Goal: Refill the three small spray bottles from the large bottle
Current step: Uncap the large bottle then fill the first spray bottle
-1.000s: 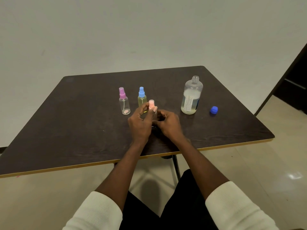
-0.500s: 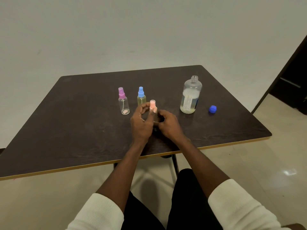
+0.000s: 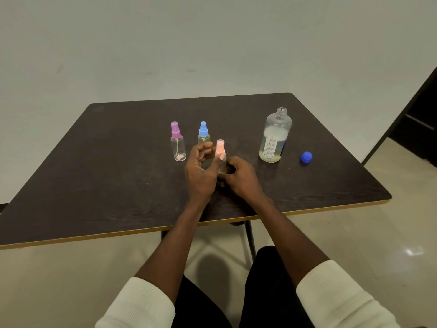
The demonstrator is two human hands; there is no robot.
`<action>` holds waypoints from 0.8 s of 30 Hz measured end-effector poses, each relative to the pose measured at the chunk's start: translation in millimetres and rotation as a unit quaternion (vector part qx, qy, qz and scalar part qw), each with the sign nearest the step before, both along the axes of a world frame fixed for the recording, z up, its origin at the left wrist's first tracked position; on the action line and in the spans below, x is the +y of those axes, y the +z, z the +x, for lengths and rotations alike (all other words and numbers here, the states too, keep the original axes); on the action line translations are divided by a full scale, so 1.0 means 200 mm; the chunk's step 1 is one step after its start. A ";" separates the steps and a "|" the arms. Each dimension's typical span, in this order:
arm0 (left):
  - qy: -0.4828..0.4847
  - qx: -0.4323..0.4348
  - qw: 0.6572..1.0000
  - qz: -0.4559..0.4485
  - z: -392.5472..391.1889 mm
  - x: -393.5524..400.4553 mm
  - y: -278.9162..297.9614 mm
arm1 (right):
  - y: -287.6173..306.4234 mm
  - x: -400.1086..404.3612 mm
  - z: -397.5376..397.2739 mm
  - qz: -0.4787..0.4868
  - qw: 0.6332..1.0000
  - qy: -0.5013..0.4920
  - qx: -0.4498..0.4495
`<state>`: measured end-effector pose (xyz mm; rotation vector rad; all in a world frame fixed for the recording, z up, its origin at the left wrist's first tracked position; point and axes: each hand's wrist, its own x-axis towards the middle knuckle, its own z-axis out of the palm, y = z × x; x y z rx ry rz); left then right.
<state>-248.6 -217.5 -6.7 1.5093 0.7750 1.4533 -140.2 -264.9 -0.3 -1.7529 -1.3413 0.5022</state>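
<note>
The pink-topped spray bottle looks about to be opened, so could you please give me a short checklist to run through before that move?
1. Right hand holds the pink-topped bottle by its body: ok.
2. Left hand pinches the pink top: ok.
3. Large bottle uncapped, upright: ok.
4. Blue cap lying apart on the table: ok.
5. Liquid left in the large bottle: ok.
6. Pink top loosened: cannot tell.

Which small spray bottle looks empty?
The purple-capped spray bottle, leftmost and untouched: clear inside. The blue-capped one shows yellowish liquid; the pink-capped one is in hand, contents hidden.
</note>
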 end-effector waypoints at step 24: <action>-0.016 0.009 1.000 -0.014 0.00 0.01 -0.01 | -0.02 0.00 0.01 0.002 1.000 0.004 -0.003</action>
